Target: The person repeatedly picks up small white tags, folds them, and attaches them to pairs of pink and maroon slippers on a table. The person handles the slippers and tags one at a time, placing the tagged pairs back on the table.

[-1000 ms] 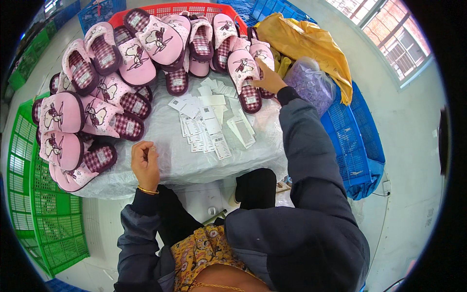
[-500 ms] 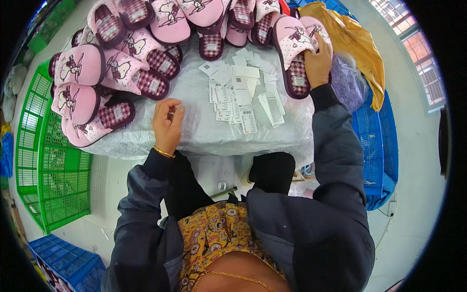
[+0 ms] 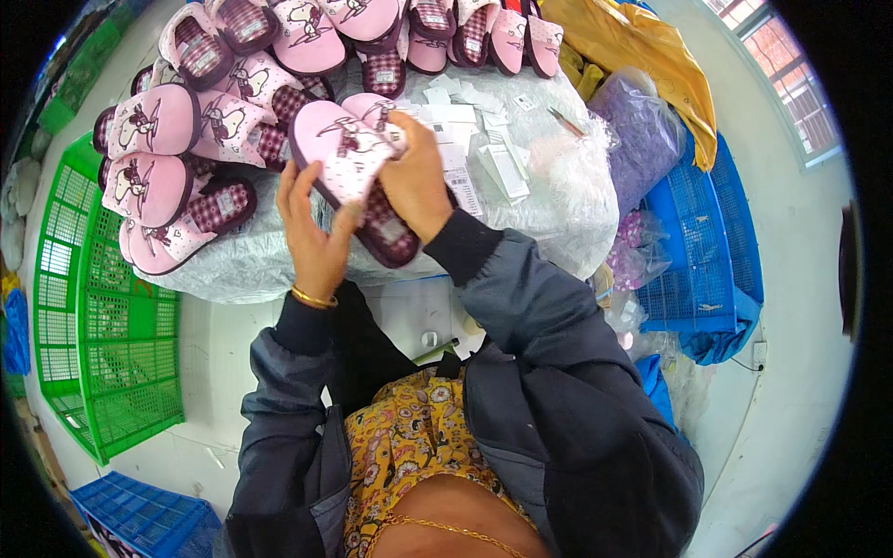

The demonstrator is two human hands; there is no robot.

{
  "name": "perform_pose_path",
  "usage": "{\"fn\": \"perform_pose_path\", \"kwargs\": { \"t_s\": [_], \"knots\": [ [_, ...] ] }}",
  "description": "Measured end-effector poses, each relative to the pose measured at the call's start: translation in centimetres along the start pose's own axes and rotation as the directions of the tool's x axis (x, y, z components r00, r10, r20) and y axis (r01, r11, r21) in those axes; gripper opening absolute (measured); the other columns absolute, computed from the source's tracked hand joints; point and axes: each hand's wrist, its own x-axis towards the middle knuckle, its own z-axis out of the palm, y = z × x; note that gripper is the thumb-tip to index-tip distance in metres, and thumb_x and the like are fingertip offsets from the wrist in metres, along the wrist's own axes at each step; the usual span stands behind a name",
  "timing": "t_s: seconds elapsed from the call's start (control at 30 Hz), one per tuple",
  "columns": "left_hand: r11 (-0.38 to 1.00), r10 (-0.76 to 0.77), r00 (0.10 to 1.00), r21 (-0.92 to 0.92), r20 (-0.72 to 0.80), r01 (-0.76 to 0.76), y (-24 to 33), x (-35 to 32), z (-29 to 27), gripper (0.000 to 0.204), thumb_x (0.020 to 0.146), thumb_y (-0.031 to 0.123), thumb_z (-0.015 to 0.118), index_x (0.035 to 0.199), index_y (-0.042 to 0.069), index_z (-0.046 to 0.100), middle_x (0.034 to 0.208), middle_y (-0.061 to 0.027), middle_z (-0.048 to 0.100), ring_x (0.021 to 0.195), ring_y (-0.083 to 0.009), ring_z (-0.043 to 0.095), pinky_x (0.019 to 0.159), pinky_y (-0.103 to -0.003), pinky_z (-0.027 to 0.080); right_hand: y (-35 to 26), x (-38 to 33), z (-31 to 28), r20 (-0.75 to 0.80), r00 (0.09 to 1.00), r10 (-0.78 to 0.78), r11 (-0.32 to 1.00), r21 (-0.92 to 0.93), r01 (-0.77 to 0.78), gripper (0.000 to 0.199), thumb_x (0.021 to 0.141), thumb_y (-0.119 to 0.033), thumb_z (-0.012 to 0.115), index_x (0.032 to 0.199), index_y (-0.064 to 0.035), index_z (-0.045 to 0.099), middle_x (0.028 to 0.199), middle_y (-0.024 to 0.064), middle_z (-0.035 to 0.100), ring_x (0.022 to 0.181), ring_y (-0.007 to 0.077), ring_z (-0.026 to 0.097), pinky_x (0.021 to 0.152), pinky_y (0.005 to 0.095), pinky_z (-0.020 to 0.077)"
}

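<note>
A pair of pink slippers [image 3: 324,139] with a cartoon dog print and dark checked insoles is held tilted over the table's near edge. My right hand [image 3: 420,177] is closed round the right side of the pair. My left hand [image 3: 314,228] grips the left side, its thumb on the front slipper and its fingers along the outer edge. Behind the pair lie white paper tags [image 3: 507,172], partly covered by the slippers and my right hand. More slippers of the same kind [image 3: 153,121] are heaped at the left, and others [image 3: 381,70] line the far side.
Clear plastic film covers the table [image 3: 567,200]. A small pointed tool [image 3: 566,123] lies on its right part. Green crates [image 3: 130,325] stand at the left, blue crates [image 3: 693,242] at the right. A yellow cloth [image 3: 642,46] and a purple bundle in plastic [image 3: 637,130] sit at the right edge.
My right hand has brought the slipper pair from the table's right side leftward and nearer. My left hand, empty before, has risen and taken hold of the pair's left side.
</note>
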Motion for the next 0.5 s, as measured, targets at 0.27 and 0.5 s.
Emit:
{"fn": "perform_pose_path", "kwargs": {
  "t_s": [0.27, 0.5],
  "knots": [
    [0.99, -0.059, 0.998, 0.127, 0.012, 0.057, -6.1, -0.1, -0.1, 0.039, 0.098, 0.021, 0.053, 0.131, -0.001, 0.051, 0.136, -0.0203, 0.05, 0.127, -0.035, 0.046, 0.107, -0.04, 0.035, -0.2, -0.6, -2.8, 0.326, 0.945, -0.005, 0.999, 0.04, -0.009, 0.036, 0.081, -0.018, 0.069, 0.114, -0.0037, 0.061, 0.106, 0.0173, 0.065, 0.09, 0.0312, 0.064, 0.082, 0.0383, 0.0504],
    [0.994, -0.092, 0.993, 0.044, -0.072, 0.096, -6.2, -0.7, 0.7, 0.035, 0.099, 0.017, 0.052, 0.128, -0.002, 0.053, 0.131, -0.0194, 0.054, 0.122, -0.0331, 0.05, 0.105, -0.039, 0.037, 9.9, 9.1, -9.3, 0.243, 0.969, -0.039, 0.901, -0.411, 0.14, 0.023, 0.081, -0.018, 0.066, 0.103, -0.0091, 0.066, 0.099, 0.0145, 0.069, 0.087, 0.0356, 0.065, 0.078, 0.0427, 0.0517]
  ]
}}
